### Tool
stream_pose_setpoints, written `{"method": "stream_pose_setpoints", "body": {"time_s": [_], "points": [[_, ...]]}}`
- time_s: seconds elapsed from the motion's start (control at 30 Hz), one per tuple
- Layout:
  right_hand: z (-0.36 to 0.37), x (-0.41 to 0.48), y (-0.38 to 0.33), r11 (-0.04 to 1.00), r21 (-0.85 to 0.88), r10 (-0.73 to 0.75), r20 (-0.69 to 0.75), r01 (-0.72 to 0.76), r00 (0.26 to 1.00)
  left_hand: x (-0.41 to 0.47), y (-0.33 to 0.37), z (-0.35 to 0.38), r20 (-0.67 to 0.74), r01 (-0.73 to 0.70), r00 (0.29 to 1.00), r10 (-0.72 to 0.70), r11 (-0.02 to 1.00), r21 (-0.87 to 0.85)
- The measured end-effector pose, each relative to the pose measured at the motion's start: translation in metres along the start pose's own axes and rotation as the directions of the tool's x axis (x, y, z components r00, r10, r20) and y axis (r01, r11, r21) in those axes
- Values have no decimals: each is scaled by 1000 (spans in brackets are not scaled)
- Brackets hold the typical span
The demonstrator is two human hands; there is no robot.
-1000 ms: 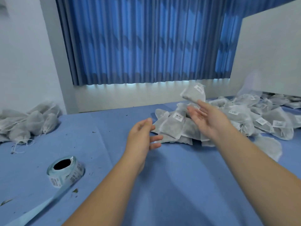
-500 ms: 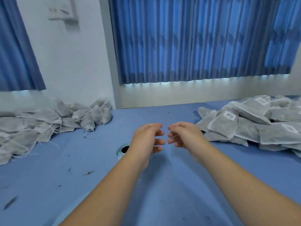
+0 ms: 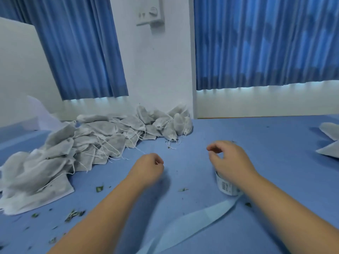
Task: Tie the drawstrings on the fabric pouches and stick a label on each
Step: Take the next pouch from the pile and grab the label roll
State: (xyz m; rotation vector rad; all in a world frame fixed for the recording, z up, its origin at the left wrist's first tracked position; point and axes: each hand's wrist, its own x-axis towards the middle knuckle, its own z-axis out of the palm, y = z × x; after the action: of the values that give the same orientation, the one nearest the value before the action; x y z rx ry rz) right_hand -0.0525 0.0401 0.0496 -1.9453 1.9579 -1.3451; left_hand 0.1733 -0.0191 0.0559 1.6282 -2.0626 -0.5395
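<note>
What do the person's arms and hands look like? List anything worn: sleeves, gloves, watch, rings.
The left arm and right arm are bare as far as the frame shows, with no sleeves in view. The left hand and right hand wear no gloves, and no watch, bracelet or rings show. Blur hides finer detail.

Grey fabric pouches point(image 3: 102, 142) heaped far-left (drawstrings point(image 3: 140, 150) loose); label roll point(image 3: 226, 187) at right, backing strip point(image 3: 201, 219) trailing nearer.

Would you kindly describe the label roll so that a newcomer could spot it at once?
On the blue table, look beneath the wrist of the right hand: the label roll stands there, partly hidden. Unlike the grey drawstring pouches heaped at the left, it is a white cylinder with printed barcodes, trailing a pale blue backing strip.
</note>
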Motion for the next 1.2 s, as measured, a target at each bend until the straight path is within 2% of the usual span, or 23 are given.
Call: {"method": "stream_pose_setpoints", "body": {"time_s": [0.1,0.2,0.43,0.5,0.6,0.77,0.9,1.03,1.1,1.2], "points": [[4,11,13,995,-98,24,30,-21,999,26,-20,2,22,-23,1000,19,981,192],[5,15,20,993,-71,97,106,-90,990,57,-20,6,63,-84,996,64,919,386],[9,19,20,974,-147,212,322,-172,923,135,14,13,79,-201,973,216,632,748],[9,25,24,960,-60,276,371,-273,887,154,20,16,126,-238,963,238,530,814],[8,33,28,890,157,324,441,-428,837,178,20,25,192,-277,953,234,419,864],[5,40,33,803,303,322,503,-512,802,200,16,38,251,-310,944,213,315,897],[6,39,34,798,311,323,502,-516,802,206,15,46,258,-291,956,140,344,893],[8,37,34,801,305,332,489,-515,806,210,14,43,257,-306,951,170,438,845],[7,38,32,785,334,332,485,-522,809,205,16,37,233,-323,943,236,500,803],[6,39,30,751,377,354,464,-543,812,191,20,26,180,-412,889,421,566,714]]}}
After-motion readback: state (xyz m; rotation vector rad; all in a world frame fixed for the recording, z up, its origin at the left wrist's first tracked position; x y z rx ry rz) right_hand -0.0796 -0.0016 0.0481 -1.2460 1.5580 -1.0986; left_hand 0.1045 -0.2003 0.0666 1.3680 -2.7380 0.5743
